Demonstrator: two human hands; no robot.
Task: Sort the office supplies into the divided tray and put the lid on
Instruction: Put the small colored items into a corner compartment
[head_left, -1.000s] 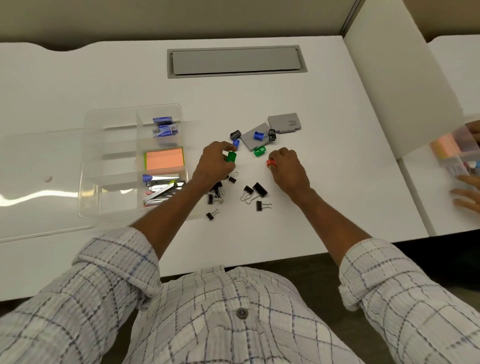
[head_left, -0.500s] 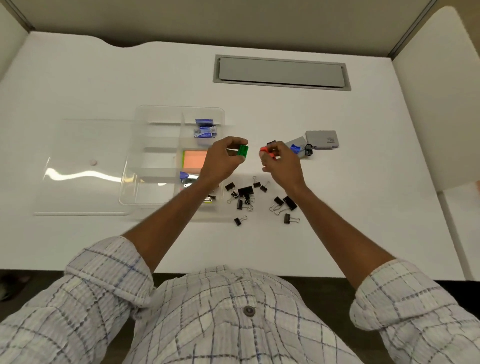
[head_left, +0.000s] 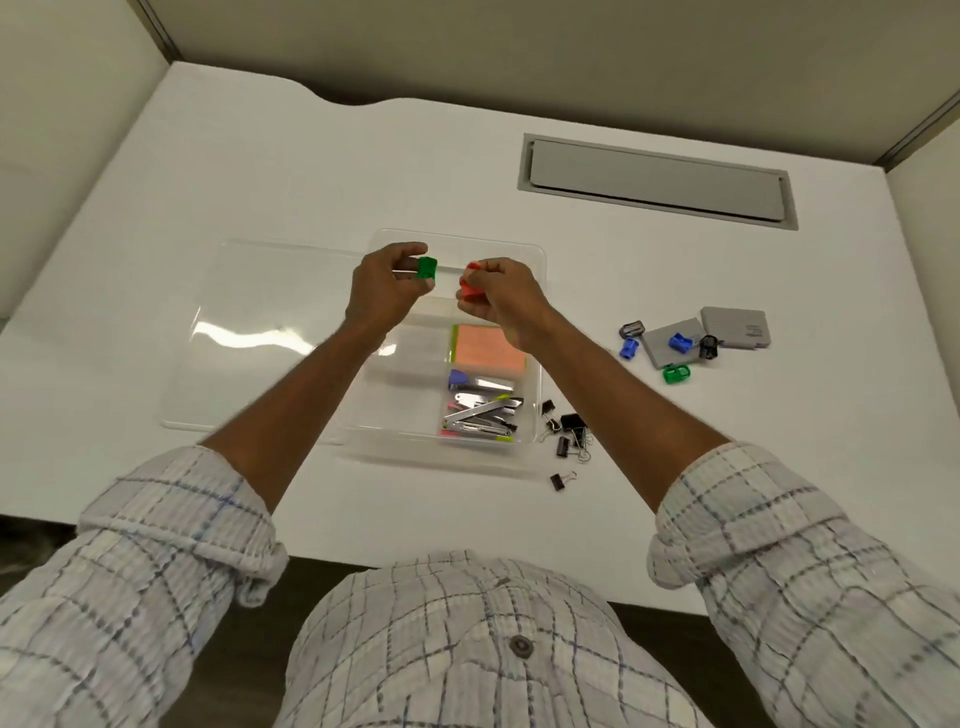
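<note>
The clear divided tray (head_left: 537, 364) sits mid-desk, with orange sticky notes (head_left: 485, 347) and staplers with staple removers (head_left: 480, 413) in its right compartments. My left hand (head_left: 384, 288) pinches a green sharpener (head_left: 427, 268) above the tray's far end. My right hand (head_left: 493, 299) holds a red sharpener (head_left: 470, 288) beside it. The clear lid (head_left: 260, 332) lies flat, left of the tray. Right of the tray lie blue sharpeners (head_left: 679, 341), a green one (head_left: 677, 373), dark ones (head_left: 631, 329), grey erasers (head_left: 735, 327) and black binder clips (head_left: 569, 431).
A grey cable hatch (head_left: 657, 179) is set into the white desk at the back right. Partition walls stand at the back and both sides. The desk's near edge runs just in front of my sleeves.
Both hands lifted a green and a red sharpener from the pile and carried them left, over the tray's far end. My view swung left with them.
</note>
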